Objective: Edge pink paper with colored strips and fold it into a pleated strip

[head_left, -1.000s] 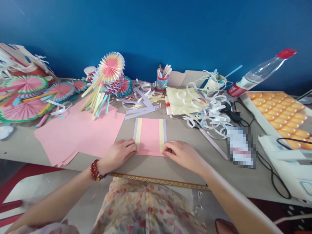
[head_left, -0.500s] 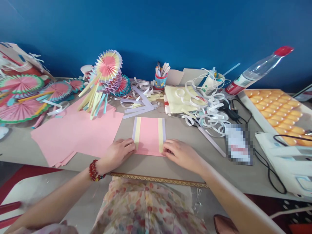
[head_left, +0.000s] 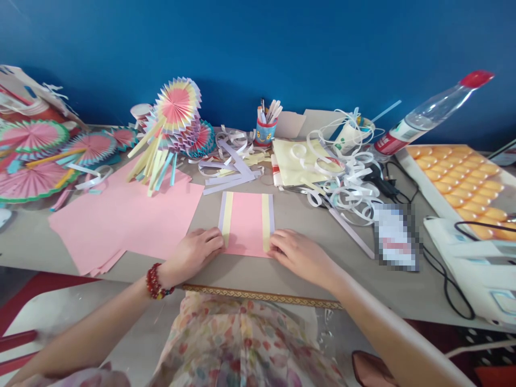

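A pink sheet of paper [head_left: 247, 223] lies on the table in front of me, with a yellow strip and a pale purple strip along each of its two sides. My left hand [head_left: 201, 248] is at its near left corner, fingers curled together on the edge. At the near right corner, my right hand [head_left: 296, 252] has its thumb and fingers closed on the edge. The fingertips of both hands are partly hidden.
Larger pink sheets [head_left: 133, 226] lie to the left, below pleated paper rosettes [head_left: 177, 110]. Behind are a pen cup [head_left: 265, 131], yellow paper [head_left: 294, 161] and curled paper strips [head_left: 350, 188]. A plastic bottle [head_left: 427, 118] and a white device [head_left: 467, 269] stand on the right.
Both hands keep their places at the near corners of the pink sheet. Only the camera's view has shifted slightly.
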Motion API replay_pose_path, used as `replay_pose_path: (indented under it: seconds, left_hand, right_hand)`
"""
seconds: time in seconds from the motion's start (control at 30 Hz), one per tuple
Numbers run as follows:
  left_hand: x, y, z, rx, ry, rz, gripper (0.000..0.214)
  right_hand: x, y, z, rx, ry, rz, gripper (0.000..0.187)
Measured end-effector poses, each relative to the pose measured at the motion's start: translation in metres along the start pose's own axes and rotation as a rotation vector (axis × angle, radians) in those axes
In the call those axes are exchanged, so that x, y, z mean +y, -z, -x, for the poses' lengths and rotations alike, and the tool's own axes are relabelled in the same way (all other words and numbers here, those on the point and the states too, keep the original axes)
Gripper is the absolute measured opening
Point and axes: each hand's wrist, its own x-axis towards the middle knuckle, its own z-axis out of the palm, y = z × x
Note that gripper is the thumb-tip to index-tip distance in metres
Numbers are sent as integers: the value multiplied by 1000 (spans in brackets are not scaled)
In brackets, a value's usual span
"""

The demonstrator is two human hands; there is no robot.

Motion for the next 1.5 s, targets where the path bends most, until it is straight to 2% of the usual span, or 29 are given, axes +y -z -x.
replay_pose_path:
  seconds: [0.3,0.53,0.63,0.77,0.9,1.07,1.2,1.33,1.5]
  left_hand:
    - [-1,0,0,1,-10,-15,30]
    - [-2,-6,2,7,13,-54,22]
    - [-4,-8,5,8,-28,-131,23]
    - [-6,-4,8,-19,-172,-235,35]
    - [-3,3,8,-46,-233,-277,45]
    - [4,7,11,-91,-243,-360,46]
    - [7,3,22,-78,-222,-380,50]
    - [9,0,36,-37,-145,-315,48]
    - [13,0,44,-20,-87,-245,61]
  right_hand:
    - [-1,-6,2,33,14,73,10]
    - [2,-22,10,175,-15,155,9]
    - [4,-31,14,238,51,211,14]
    - [5,-38,16,300,194,332,26]
    - [2,-40,23,323,307,375,27]
    - [-1,-51,39,383,293,379,38]
    - [-1,-60,45,438,230,284,41]
    - [-4,-68,47,509,167,204,41]
    - [-8,-67,46,523,131,156,42]
